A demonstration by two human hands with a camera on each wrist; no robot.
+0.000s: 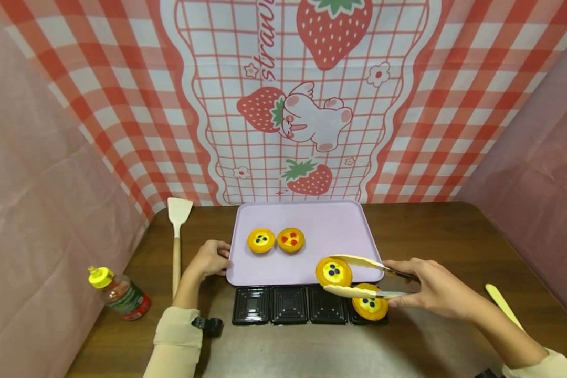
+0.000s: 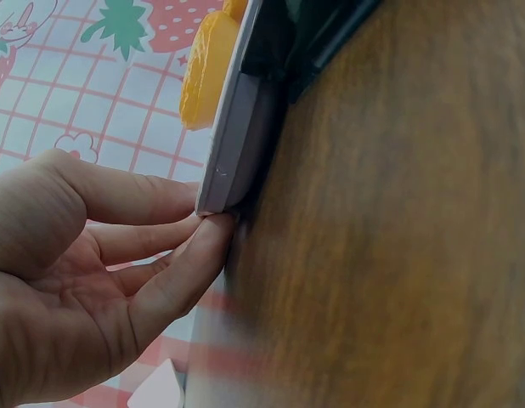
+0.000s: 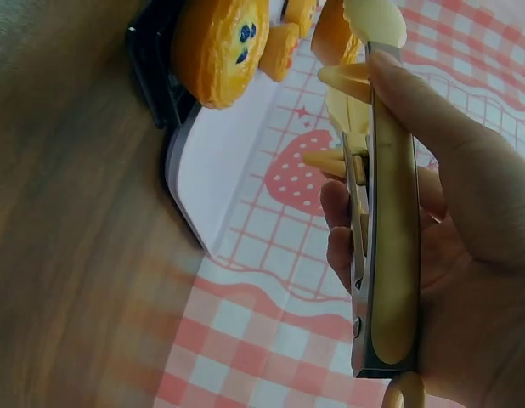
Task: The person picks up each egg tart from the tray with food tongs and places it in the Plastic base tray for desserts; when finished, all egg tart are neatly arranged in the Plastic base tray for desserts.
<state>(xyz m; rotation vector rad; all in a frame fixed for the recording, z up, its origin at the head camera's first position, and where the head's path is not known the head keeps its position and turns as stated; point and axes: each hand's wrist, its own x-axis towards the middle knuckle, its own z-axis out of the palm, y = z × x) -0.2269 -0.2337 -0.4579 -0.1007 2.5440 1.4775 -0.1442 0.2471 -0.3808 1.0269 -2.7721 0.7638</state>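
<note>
My right hand [image 1: 437, 287] grips a pair of tongs [image 3: 390, 221] with cream-coloured tips. Between the tips is an egg tart [image 1: 328, 266] with blue berries, over the front edge of the lilac tray [image 1: 335, 220]. Another blue-berry tart [image 1: 375, 311] sits in the rightmost section of the black plastic container [image 1: 289, 305], partly behind the lower tong arm. On the tray's left side lie a blue-berry tart [image 1: 254, 242] and a tart with red berries [image 1: 290, 247], side by side. Thumb and fingers of my left hand [image 2: 101, 255] pinch the tray's left rim.
At the left stands a squeeze bottle [image 1: 123, 299] with a yellow cap. A white spatula [image 1: 177, 252] with a wooden handle lies beside my left forearm. Far right is a pale yellow utensil [image 1: 503, 305]. A strawberry-print cloth [image 1: 312, 121] hangs behind the table.
</note>
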